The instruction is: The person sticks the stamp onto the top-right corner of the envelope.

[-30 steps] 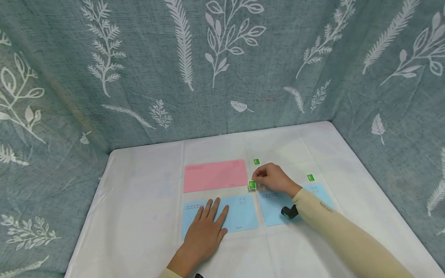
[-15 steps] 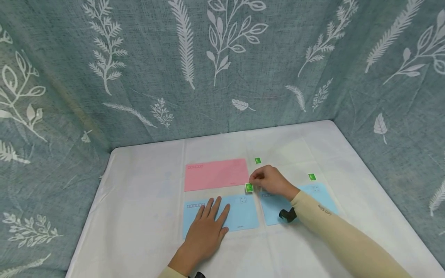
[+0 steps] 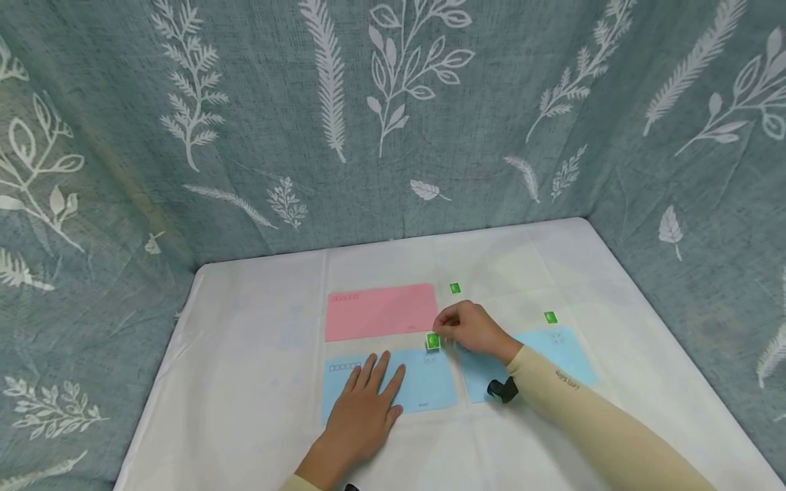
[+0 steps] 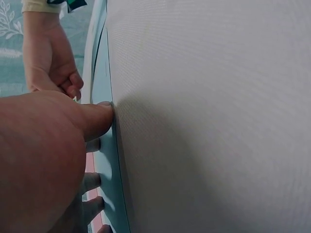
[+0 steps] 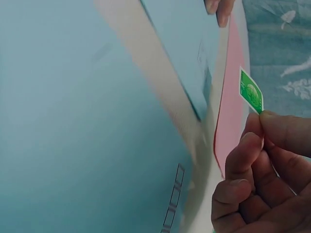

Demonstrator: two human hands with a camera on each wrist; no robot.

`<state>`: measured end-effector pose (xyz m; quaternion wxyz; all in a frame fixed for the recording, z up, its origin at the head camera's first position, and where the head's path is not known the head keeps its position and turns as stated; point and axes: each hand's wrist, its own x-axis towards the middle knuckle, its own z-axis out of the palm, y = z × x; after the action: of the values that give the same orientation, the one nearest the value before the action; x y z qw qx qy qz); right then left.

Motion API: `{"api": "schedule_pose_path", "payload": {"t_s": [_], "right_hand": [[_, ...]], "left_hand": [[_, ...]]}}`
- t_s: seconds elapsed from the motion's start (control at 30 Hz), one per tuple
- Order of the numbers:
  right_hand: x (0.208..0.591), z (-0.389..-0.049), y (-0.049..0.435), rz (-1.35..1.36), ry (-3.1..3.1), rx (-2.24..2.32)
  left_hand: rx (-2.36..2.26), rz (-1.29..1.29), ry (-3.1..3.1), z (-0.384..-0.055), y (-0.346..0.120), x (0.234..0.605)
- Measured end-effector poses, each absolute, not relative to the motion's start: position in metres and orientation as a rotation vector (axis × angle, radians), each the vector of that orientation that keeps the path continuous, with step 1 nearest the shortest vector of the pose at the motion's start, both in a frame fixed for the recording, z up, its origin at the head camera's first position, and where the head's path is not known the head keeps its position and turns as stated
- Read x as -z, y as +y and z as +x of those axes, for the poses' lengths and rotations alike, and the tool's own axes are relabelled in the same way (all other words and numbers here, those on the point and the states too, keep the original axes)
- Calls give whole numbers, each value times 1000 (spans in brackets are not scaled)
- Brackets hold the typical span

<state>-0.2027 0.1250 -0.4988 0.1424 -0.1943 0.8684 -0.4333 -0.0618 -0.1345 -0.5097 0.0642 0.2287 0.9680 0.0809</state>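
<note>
At lower centre, the right hand pinches the green stamp by one corner over the blue envelope, best held level with the left hand, fingers spread, steadying the envelope.

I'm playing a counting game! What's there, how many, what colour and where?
Left blue envelope: 1, light blue, front middle of the table
Right blue envelope: 1, light blue, to its right, partly hidden
Pink envelope: 1, pink, behind the left blue envelope
Held stamp: 1, green with white border, near the left blue envelope's top right corner
Far stamp: 1, green, right of the pink envelope
Right stamp: 1, green, behind the right blue envelope
Tablecloth: 1, white, underneath
Leaf-print cloth: count unclear, blue-green, back and sides
Wrist devices: 2, black, one per wrist
Sleeves: 2, beige, forearms
Left grip: 1, bare, on the left blue envelope
Right grip: 1, bare, pinching the held stamp
</note>
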Motion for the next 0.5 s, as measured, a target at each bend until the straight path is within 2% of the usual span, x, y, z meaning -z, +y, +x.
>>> {"api": "schedule_pose_path", "payload": {"t_s": [0.5], "right_hand": [[502, -200, 118, -567, 2487, 1234]], "left_hand": [[-256, 683, 2913, -60, -134, 508]]}}
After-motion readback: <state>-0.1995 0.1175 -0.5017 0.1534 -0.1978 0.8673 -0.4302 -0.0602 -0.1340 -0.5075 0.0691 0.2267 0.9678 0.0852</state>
